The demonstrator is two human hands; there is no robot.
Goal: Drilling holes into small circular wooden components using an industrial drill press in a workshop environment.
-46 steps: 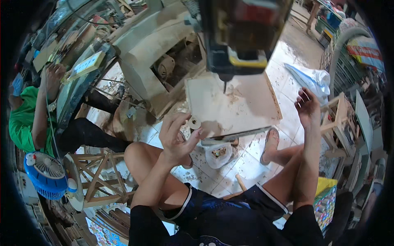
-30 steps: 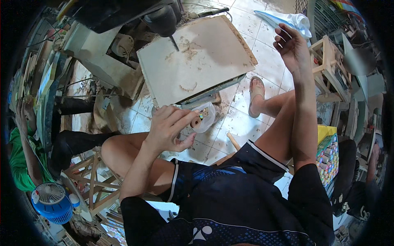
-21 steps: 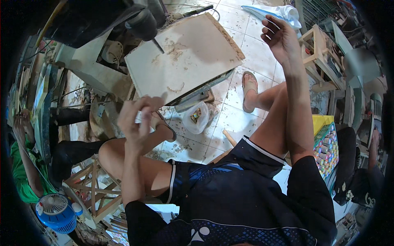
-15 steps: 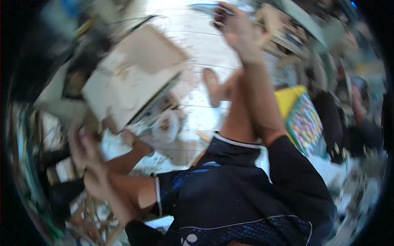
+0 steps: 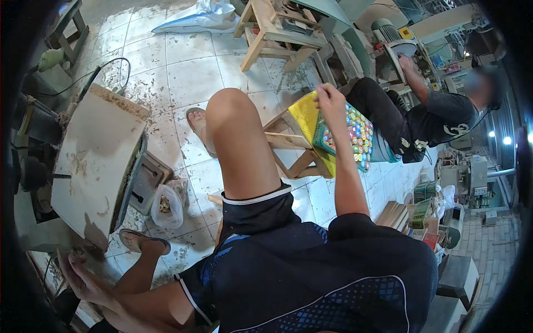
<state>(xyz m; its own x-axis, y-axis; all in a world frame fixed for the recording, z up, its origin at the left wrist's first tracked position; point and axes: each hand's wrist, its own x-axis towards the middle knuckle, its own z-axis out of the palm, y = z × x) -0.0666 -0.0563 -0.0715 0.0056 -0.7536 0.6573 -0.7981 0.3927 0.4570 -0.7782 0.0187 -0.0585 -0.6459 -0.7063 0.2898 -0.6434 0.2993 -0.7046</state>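
Observation:
My right hand (image 5: 332, 106) hovers above a green basket (image 5: 322, 136) at the right, its fingers curled together; whether anything is between them I cannot make out. Rows of small round pieces (image 5: 360, 136) with colourful tops fill the basket. A yellow sheet (image 5: 302, 115) lies under and beside it, on a wooden stool (image 5: 300, 166). At the lower left my left hand (image 5: 80, 280) is stretched out with fingers apart, holding nothing. It is near the lower corner of a machine table (image 5: 91, 166), whose pale top is dusted with brown debris.
A plastic bag (image 5: 168, 205) with small pieces inside sits on the tiled floor beside the machine table. Another person (image 5: 438, 111) works at a disc machine (image 5: 397, 41) at the right. Farther off are a wooden stool (image 5: 277, 39) and a white sack (image 5: 200, 16).
The view has swung to the right and steadied. My right hand is now over the basket instead of above the far floor. My left hand sits lower in the picture, still empty.

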